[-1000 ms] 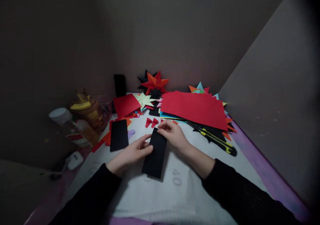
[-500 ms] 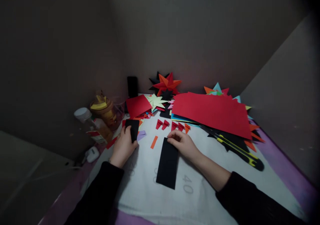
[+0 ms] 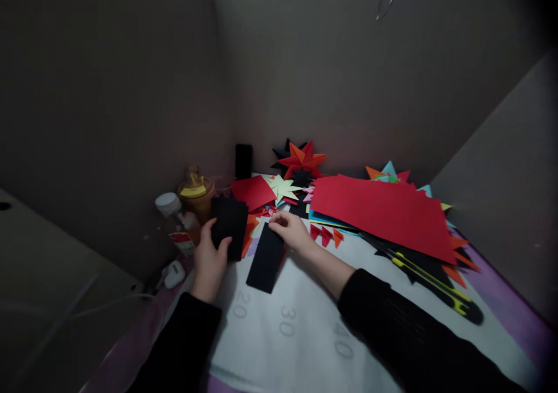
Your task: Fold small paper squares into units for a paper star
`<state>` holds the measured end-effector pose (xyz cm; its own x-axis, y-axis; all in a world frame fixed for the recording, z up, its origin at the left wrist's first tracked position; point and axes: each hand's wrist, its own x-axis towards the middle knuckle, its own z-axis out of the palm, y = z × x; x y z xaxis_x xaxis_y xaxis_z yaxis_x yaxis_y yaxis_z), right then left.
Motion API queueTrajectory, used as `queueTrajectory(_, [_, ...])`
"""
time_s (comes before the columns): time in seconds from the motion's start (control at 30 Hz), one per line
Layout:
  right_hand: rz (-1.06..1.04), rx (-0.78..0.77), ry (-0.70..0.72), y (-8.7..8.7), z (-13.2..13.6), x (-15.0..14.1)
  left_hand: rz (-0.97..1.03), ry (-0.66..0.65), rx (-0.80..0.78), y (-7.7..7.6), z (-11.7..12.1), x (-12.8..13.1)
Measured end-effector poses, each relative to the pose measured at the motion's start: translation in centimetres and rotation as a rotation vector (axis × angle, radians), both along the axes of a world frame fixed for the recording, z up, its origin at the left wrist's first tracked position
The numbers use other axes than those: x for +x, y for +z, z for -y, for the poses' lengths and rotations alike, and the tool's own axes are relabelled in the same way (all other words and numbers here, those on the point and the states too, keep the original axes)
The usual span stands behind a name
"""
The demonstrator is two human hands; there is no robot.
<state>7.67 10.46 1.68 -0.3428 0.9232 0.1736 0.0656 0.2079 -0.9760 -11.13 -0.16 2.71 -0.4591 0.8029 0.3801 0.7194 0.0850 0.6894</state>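
Observation:
My left hand (image 3: pixel 210 259) grips a stack of black paper pieces (image 3: pixel 231 227) by its near left edge, thumb on top, and the stack is raised and slightly fanned. Between the thumb and fingers of my right hand (image 3: pixel 290 230) is the top end of a long black paper strip (image 3: pixel 267 262), held just right of the stack. Small red folded paper pieces (image 3: pixel 326 236) and an orange folded piece (image 3: pixel 337 238) lie right of my right hand. Under and beside the stack are orange and lilac paper scraps (image 3: pixel 250 236).
Red sheets (image 3: pixel 379 213) cover other coloured sheets at the right, beside a black and yellow utility knife (image 3: pixel 436 285). Folded paper stars (image 3: pixel 303 160) stand against the back wall. A jar (image 3: pixel 176 218), a brown cup (image 3: pixel 198 198) and a white charger (image 3: pixel 173 274) line the left edge.
My left hand left the long strip, reached left to the black stack and lifted it. My right hand carried the strip left toward it. The camera view turned left.

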Motion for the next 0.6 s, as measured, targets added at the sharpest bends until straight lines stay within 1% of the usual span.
queueTrajectory(0.07, [-0.006,0.000,-0.049,0.1,-1.5,-2.5,0.036,0.014,0.030,0.3,0.0,-0.6])
queueTrajectory(0.1, [-0.009,0.010,-0.078,0.1,-2.1,-3.6,0.021,0.005,0.010,0.5,0.1,-0.7])
queueTrajectory(0.2, [-0.024,0.041,-0.163,0.0,-2.8,-5.5,-0.116,0.021,-0.173,1.0,0.4,-0.6])
queueTrajectory(0.27, [-0.036,0.053,-0.204,-0.1,-2.3,-5.6,-0.232,0.049,-0.266,1.4,0.9,-0.3])
queueTrajectory(0.3, [-0.049,0.059,-0.214,-0.1,-1.7,-5.2,-0.272,0.062,-0.266,1.6,1.1,-0.1])
queueTrajectory(0.37, [-0.079,0.069,-0.206,0.1,-0.1,-3.8,-0.264,0.069,-0.185,2.1,1.7,0.4])
queueTrajectory(0.4, [-0.112,0.067,-0.183,0.2,0.8,-3.0,-0.208,0.062,-0.118,2.3,2.0,0.8])
queueTrajectory(0.43, [-0.152,0.060,-0.115,0.5,1.7,-2.0,-0.125,0.040,-0.043,2.4,2.2,1.4])
queueTrajectory(0.5, [-0.239,0.011,0.038,1.0,3.5,0.0,0.072,-0.063,0.080,2.4,2.6,3.1])
queueTrajectory(0.53, [-0.254,-0.035,0.099,1.2,4.3,1.1,0.158,-0.146,0.105,2.2,2.7,4.1])
queueTrajectory(0.57, [-0.249,-0.076,0.112,1.4,4.9,2.1,0.223,-0.249,0.079,2.0,2.8,5.1])
queueTrajectory(0.6, [-0.225,-0.109,0.084,1.4,5.3,3.2,0.265,-0.359,0.015,1.6,2.8,6.0])
